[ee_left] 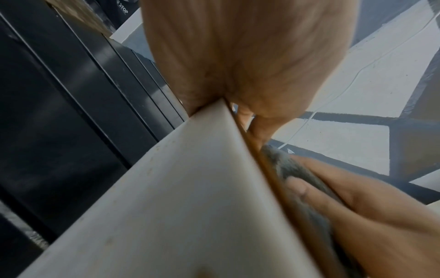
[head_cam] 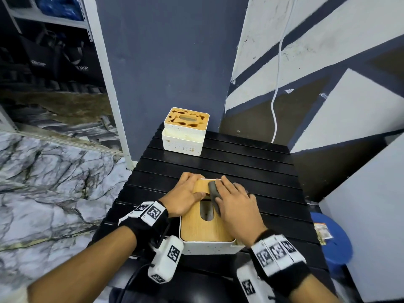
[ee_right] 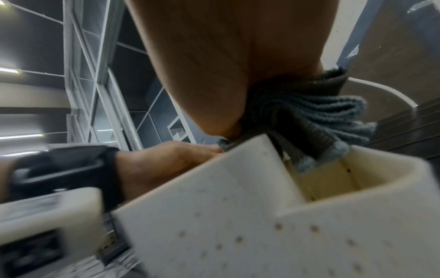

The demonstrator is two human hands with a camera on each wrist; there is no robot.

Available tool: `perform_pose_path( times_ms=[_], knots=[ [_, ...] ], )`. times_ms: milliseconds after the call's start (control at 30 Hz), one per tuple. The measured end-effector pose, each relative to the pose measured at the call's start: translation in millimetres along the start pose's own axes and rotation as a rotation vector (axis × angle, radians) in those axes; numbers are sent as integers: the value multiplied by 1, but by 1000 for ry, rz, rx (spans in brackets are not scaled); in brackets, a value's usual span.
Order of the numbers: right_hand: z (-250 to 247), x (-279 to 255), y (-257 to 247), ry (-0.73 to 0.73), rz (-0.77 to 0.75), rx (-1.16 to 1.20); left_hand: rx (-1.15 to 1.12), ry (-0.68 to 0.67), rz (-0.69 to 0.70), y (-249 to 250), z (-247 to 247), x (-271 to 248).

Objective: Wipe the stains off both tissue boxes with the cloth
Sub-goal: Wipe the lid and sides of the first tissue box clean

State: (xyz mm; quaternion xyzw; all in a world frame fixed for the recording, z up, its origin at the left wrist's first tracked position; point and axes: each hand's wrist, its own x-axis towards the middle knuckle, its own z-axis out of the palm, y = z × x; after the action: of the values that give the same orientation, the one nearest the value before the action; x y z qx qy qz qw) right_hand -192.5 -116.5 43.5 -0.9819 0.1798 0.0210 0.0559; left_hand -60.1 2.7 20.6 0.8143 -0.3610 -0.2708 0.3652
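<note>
While our left hand grips the near tissue box at its far left corner and our right hand presses the cloth flat-fingered onto its clean-looking lid, we judge the task about half done: the far tissue box shows heavy stains.

The cloth looks grey, the table black, the far lid tan, blotched brown.

Open strip of black slatted table between near tissue box and far stained box, wall just behind
</note>
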Motion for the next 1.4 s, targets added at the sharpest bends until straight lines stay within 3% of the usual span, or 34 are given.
perform_pose_path(
  times_ms=[167,433,600,767,900,1067,1233,1400],
  knots=[
    [1,-35,0,-15,-36,-6,10,-19,-6,0,1,-1],
    [-1,24,3,42,-26,-38,48,-71,-1,3,-3,0],
    [-12,32,18,-16,-131,-40,114,-85,-22,4,-6,0],
    [-28,37,41,-112,-236,-54,344,147,79,19,-2,-15],
    [-18,36,49,-67,-218,95,166,254,104,42,7,-36],
    [-6,40,52,-1,-212,196,-55,122,-90,72,23,-51],
    [-4,34,50,59,-184,306,-245,83,-263,82,37,-41],
    [-12,32,56,54,-187,405,-345,90,-234,85,46,-34]
  ],
)
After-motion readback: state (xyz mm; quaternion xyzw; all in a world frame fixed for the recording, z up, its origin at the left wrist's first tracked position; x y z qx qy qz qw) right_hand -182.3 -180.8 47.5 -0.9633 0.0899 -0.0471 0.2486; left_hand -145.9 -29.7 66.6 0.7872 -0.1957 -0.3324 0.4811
